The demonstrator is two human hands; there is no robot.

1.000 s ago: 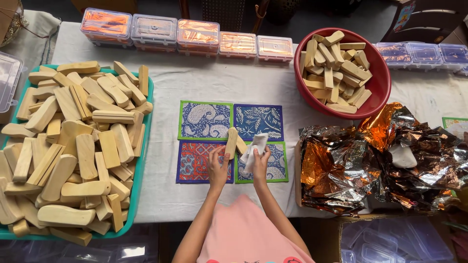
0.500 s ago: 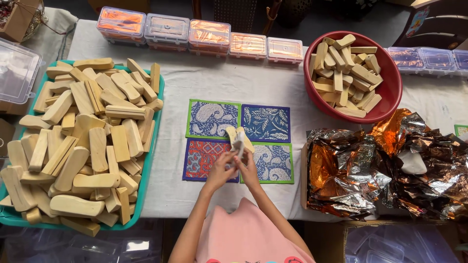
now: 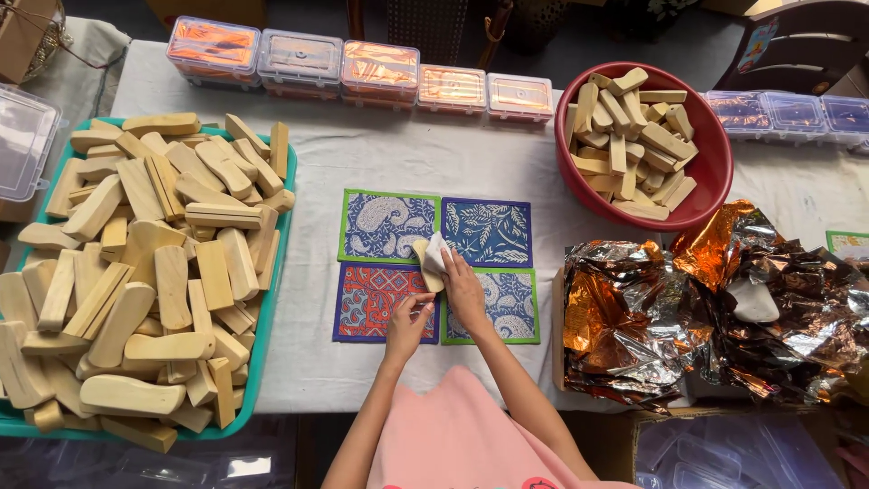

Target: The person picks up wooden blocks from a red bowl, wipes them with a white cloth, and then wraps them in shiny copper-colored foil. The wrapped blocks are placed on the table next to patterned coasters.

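Note:
My left hand and my right hand meet over four patterned square mats on the white tablecloth. Between them is a small pale wooden block. The left hand's fingers touch its lower end. The right hand presses a white cloth against the block's upper side. A pink garment covers my lap below the hands.
A teal tray heaped with pale wooden blocks fills the left. A red bowl of smaller blocks stands at the back right. Crumpled silver and orange foil lies at the right. Clear lidded boxes line the far edge.
The hands have drawn together over the mats, and the cloth now lies against the block. The view has shifted slightly to the left.

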